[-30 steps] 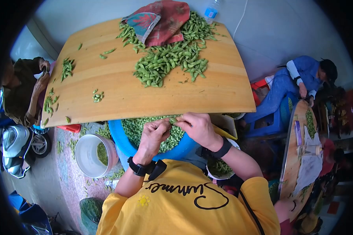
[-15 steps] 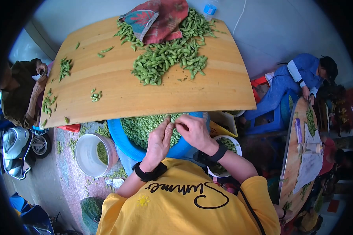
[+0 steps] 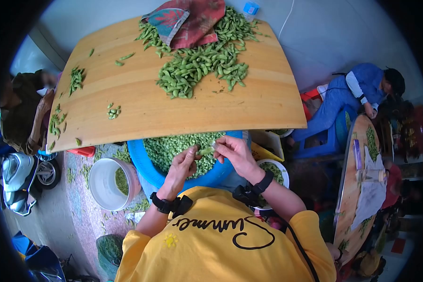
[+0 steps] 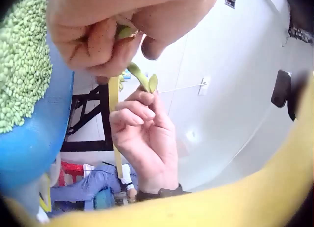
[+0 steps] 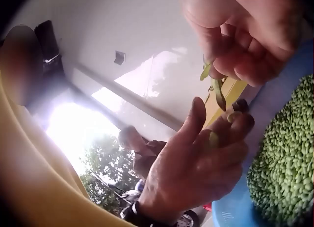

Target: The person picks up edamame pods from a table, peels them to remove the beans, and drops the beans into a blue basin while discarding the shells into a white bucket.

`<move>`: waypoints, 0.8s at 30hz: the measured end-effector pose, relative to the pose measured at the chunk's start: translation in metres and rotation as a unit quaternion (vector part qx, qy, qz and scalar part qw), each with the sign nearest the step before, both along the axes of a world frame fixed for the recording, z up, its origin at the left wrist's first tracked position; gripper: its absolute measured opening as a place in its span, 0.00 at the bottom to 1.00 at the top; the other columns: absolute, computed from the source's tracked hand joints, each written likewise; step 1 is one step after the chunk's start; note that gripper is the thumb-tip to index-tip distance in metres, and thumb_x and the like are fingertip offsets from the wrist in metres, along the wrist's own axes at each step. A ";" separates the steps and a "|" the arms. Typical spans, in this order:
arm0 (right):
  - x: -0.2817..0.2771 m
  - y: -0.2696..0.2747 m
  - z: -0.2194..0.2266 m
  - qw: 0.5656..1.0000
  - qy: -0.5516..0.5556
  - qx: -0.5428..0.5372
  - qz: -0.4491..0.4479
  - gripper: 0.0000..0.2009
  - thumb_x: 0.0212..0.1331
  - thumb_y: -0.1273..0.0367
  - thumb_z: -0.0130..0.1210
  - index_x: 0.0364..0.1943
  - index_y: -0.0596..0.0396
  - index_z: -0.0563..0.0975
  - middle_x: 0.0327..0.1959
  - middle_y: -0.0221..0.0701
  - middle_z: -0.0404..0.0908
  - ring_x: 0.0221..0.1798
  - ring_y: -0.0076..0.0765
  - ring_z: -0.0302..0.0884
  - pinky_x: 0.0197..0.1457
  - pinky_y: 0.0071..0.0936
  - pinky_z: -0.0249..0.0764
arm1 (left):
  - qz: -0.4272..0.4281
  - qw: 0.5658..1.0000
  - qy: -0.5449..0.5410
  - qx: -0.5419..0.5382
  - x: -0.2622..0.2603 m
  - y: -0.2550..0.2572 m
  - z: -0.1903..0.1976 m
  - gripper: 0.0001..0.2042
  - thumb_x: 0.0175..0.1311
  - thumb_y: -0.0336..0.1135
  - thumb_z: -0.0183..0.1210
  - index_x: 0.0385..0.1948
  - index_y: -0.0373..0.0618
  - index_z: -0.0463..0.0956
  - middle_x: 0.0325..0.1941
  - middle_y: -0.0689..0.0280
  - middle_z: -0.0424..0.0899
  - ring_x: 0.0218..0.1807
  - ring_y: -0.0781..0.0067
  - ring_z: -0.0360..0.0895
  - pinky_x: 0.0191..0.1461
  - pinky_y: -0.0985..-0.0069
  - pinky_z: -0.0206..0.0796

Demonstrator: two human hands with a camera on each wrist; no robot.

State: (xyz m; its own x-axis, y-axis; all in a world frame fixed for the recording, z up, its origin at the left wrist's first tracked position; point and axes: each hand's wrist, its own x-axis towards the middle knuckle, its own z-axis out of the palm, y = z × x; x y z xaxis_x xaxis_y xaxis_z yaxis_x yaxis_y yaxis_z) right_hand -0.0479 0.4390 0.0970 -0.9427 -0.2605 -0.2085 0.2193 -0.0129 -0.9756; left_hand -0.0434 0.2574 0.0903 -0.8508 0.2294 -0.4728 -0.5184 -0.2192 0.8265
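My right hand (image 3: 237, 154) pinches a split green edamame pod (image 4: 142, 79) between thumb and fingertips, its halves parted in the left wrist view. Facing it, my left hand (image 3: 179, 170) has its fingers curled around green beans (image 5: 214, 138), partly hidden by the fingers, with the thumb raised. The pod's lower end hangs close to the left fingertips in the right wrist view. Both hands are over a blue basin (image 3: 135, 157) filled with shelled green beans (image 3: 162, 152).
Beyond the basin, a wooden table (image 3: 127, 98) bears a heap of edamame pods (image 3: 185, 75) partly under a red cloth (image 3: 202, 23). A white bucket (image 3: 98, 188) stands left, another white tub (image 3: 283, 175) right. One person (image 3: 28, 108) sits left, another (image 3: 362, 89) right.
My hands were close together and have drawn slightly apart, with the pod now showing between them. The left hand has shifted a little left and down.
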 end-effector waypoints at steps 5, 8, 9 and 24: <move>0.000 -0.007 0.002 0.997 -0.059 -0.026 -0.035 0.08 0.58 0.68 0.53 0.36 0.60 0.74 0.24 0.29 0.77 0.25 0.22 0.72 0.31 0.19 0.70 | -0.062 0.991 0.035 0.116 -0.001 -0.005 -0.004 0.17 0.65 0.46 0.49 0.29 0.38 0.73 0.15 0.76 0.62 0.15 0.89 0.50 0.18 0.86 0.39; -0.012 -0.016 0.027 0.805 0.467 0.348 -0.109 0.08 0.52 0.71 0.56 0.36 0.58 0.75 0.27 0.32 0.78 0.28 0.33 0.74 0.37 0.26 0.71 | -0.047 0.996 0.059 0.057 -0.003 -0.004 0.001 0.15 0.64 0.44 0.50 0.28 0.39 0.73 0.17 0.76 0.64 0.16 0.90 0.51 0.18 0.86 0.41; -0.012 -0.019 0.034 0.805 0.467 0.349 -0.110 0.08 0.52 0.71 0.56 0.36 0.58 0.75 0.27 0.32 0.78 0.28 0.33 0.74 0.37 0.26 0.71 | -0.048 0.996 0.059 0.057 -0.003 -0.003 0.001 0.15 0.64 0.44 0.50 0.28 0.39 0.73 0.17 0.76 0.64 0.16 0.90 0.51 0.18 0.86 0.41; -0.061 0.009 0.025 0.944 0.183 0.274 0.005 0.06 0.47 0.73 0.57 0.28 0.61 0.76 0.18 0.35 0.77 0.21 0.33 0.75 0.27 0.25 0.70 | -0.036 0.988 0.128 -0.073 -0.007 -0.009 -0.002 0.17 0.65 0.43 0.49 0.46 0.37 0.72 0.20 0.74 0.68 0.21 0.88 0.59 0.23 0.88 0.52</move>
